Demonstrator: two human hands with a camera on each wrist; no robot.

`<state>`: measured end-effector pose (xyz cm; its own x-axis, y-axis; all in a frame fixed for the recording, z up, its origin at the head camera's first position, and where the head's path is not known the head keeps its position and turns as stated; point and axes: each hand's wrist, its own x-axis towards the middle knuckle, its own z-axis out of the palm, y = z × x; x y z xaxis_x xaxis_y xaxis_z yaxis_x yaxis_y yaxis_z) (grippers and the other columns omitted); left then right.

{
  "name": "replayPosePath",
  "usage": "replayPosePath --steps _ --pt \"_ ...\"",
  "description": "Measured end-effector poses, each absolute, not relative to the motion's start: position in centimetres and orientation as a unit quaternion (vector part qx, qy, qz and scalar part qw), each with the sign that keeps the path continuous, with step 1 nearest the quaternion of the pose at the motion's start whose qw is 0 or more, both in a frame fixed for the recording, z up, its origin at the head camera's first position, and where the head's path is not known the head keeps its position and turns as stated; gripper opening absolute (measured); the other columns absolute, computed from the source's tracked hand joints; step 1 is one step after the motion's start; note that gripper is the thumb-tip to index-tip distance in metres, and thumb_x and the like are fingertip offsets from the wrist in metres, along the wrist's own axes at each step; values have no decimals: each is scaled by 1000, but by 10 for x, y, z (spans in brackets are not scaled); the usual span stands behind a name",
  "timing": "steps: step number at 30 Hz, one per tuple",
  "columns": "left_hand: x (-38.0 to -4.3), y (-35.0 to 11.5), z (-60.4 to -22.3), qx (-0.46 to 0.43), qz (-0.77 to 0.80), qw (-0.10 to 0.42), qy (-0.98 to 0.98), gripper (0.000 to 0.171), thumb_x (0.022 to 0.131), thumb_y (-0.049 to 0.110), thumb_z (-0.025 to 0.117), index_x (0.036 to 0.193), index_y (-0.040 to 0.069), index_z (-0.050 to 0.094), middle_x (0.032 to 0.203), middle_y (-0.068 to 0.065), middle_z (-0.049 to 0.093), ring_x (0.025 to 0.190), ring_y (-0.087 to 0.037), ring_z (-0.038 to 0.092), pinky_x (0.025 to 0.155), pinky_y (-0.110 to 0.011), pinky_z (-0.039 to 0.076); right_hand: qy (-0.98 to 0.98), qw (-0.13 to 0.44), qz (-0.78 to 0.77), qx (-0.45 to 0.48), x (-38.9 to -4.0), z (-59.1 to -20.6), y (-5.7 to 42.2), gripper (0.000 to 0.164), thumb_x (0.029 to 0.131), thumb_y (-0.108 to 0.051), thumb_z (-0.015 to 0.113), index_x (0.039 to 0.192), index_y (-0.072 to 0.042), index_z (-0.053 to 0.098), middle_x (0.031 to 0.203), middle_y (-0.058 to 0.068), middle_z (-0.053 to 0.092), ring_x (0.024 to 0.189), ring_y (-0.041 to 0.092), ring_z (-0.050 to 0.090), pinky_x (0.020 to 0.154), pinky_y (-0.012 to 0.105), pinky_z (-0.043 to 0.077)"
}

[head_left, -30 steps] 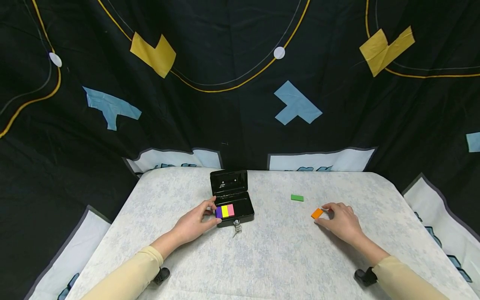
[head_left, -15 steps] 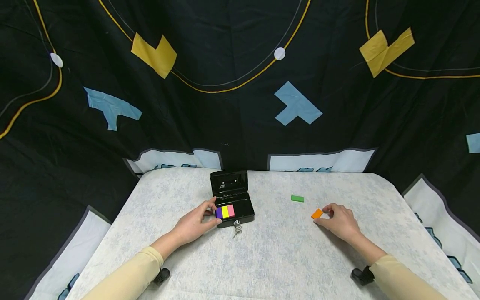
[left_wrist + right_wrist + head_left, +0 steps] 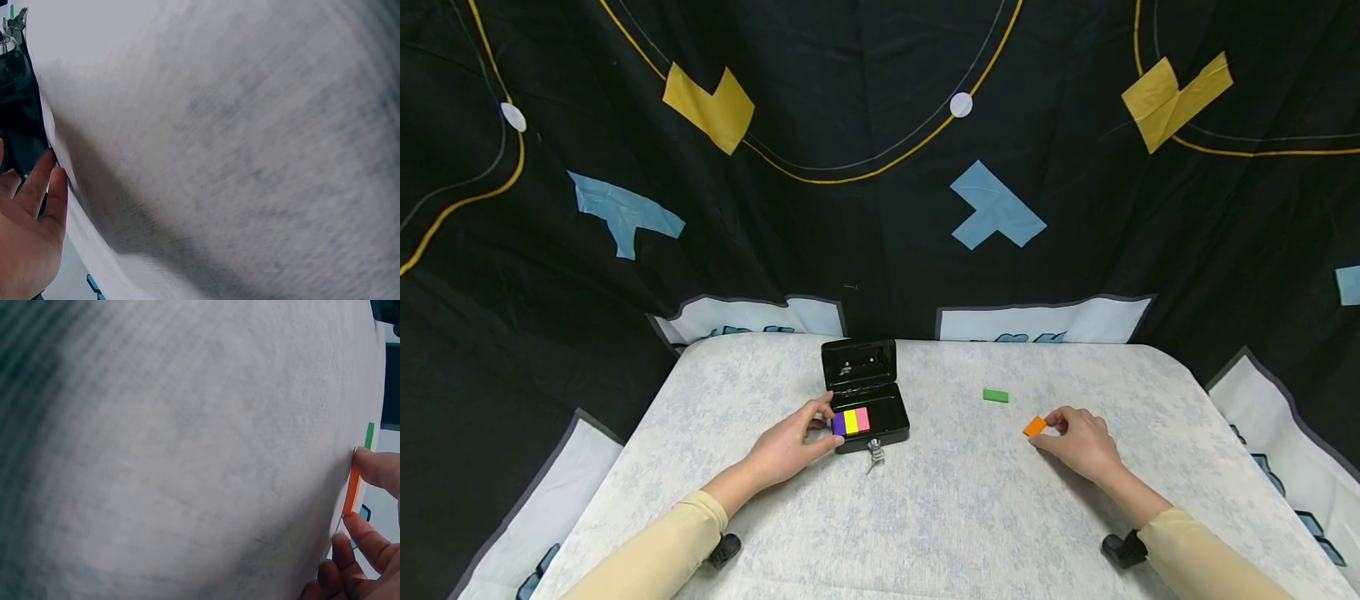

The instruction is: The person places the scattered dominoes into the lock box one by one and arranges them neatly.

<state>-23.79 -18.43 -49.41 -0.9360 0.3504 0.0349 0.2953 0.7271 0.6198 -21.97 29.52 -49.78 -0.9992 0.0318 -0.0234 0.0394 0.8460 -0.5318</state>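
Note:
My left hand (image 3: pixel 792 437) holds the left side of an open black metal cash box (image 3: pixel 887 414), thumb near its front left corner and fingertips farther back. Inside that side lie a purple block (image 3: pixel 838 423), a yellow block (image 3: pixel 851 422) and a pink block (image 3: pixel 862 419) in a row; the thumb and a finger are close to the purple one. My right hand (image 3: pixel 1081 446) pinches an orange block (image 3: pixel 1034 426) by its ends, between thumb and finger, low over the tabletop. Its ends also show in the right wrist view. A green block (image 3: pixel 996 396) lies between the box and the right hand.
The box's raised lid (image 3: pixel 858 364) leans back on its hinge. Keys (image 3: pixel 875 454) hang at its front. A pale patterned cloth (image 3: pixel 940 517) covers the table, and a black printed curtain (image 3: pixel 895 250) hangs behind its far edge.
The right wrist has shifted very slightly leftward since a second ago, with the fingers still at the orange block. The left hand, the box and the other blocks have stayed put.

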Motion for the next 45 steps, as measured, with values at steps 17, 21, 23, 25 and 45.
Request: replayPosePath --steps 17,21,23,25,45 --pt "-237 -185 -492 167 324 47 930 39 95 48 71 120 22 56 165 6 32 124 -18 60 97 -49 49 959 5 -284 -15 -223 -502 300 54 89 -40 79 129 -6 66 115 16 64 104 34 51 81 52 41" --pt "-238 -185 -493 168 323 45 930 39 95 49 71 120 23 55 165 7 32 124 -17 60 97 -49 49 959 1 -284 -16 -223 -503 301 53 88 -40 79 127 -6 67 114 16 64 104 33 52 80 50 41" --pt "-238 -185 -494 170 322 43 930 39 95 50 70 119 23 55 165 6 32 124 -17 60 97 -49 49 958 0 -286 -16 -223 -503 301 52 88 -39 79 126 -6 68 114 16 64 103 33 52 79 50 41" --pt "-238 -185 -494 172 323 42 930 39 95 50 71 119 23 55 165 5 32 124 -17 60 97 -50 49 958 -2 -287 -16 -224 -504 301 50 88 -38 80 125 -6 69 112 15 65 102 33 52 79 49 41" --pt "-238 -185 -494 167 332 49 927 39 94 49 72 120 24 56 165 6 32 124 -16 60 98 -50 48 960 -22 -277 -34 -235 -489 288 48 88 -35 80 123 -3 71 96 5 65 91 26 51 71 38 40"
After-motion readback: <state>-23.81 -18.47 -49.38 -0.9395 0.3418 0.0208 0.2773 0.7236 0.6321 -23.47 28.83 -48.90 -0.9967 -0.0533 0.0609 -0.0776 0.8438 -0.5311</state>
